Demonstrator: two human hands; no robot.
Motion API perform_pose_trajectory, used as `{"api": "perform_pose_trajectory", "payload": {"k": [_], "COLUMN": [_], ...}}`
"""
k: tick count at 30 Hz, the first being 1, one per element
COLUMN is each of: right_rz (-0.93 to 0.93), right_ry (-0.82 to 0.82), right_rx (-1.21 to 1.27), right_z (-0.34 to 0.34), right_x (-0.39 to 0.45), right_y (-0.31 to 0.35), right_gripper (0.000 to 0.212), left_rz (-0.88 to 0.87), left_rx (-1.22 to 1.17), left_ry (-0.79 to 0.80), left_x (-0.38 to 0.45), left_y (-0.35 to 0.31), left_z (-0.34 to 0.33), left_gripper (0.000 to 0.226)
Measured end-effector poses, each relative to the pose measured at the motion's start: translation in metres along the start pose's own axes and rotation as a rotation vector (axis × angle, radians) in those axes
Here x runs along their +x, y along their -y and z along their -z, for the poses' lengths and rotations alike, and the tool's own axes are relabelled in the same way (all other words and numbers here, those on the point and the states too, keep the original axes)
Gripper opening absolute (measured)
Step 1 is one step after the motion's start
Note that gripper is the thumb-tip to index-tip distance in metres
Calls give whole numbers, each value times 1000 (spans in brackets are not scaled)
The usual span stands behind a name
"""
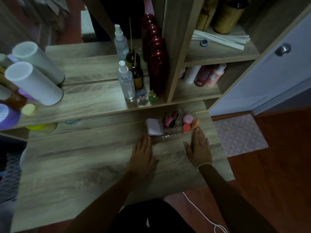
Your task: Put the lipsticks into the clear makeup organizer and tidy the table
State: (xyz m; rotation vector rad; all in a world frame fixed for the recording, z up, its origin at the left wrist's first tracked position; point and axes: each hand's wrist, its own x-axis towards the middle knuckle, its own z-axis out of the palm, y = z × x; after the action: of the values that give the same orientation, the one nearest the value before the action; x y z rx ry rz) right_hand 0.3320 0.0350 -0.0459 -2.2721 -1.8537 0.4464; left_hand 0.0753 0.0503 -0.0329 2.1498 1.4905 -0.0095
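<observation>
The clear makeup organizer [170,134] stands at the far right of the wooden table [84,165]. Several lipsticks [170,120] stand in its middle slots, pink and dark ones. A white compact [154,127] lies in its left part, and pink and orange sponges [188,122] fill its right part. My left hand [143,154] lies flat on the table, fingertips at the organizer's front left corner. My right hand [199,148] lies flat too, fingertips touching the front right corner. Both hands hold nothing.
A raised shelf behind holds a clear spray bottle [126,81], a brown reed diffuser [137,74], a tall dark red bottle [157,71] and two small figurines [148,95]. White cylinders [33,83] lie at left. A mirror stands behind. The table edge and a floor mat [239,133] are right.
</observation>
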Motion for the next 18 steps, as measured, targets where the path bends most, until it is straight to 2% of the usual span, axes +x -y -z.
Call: {"api": "perform_pose_trajectory", "payload": {"k": [7, 18], "right_rz": [11, -78], "right_ry": [3, 48], "right_rx": [1, 12], "right_z": [2, 9], "right_x": [0, -21], "right_y": [-1, 18], "right_gripper": [74, 68], "left_rz": [13, -4], "left_rx": [12, 70], "left_ry": [-25, 42], "left_x": [-2, -20], "left_y": [2, 1], "left_z": [-2, 12], "left_gripper": [76, 76]}}
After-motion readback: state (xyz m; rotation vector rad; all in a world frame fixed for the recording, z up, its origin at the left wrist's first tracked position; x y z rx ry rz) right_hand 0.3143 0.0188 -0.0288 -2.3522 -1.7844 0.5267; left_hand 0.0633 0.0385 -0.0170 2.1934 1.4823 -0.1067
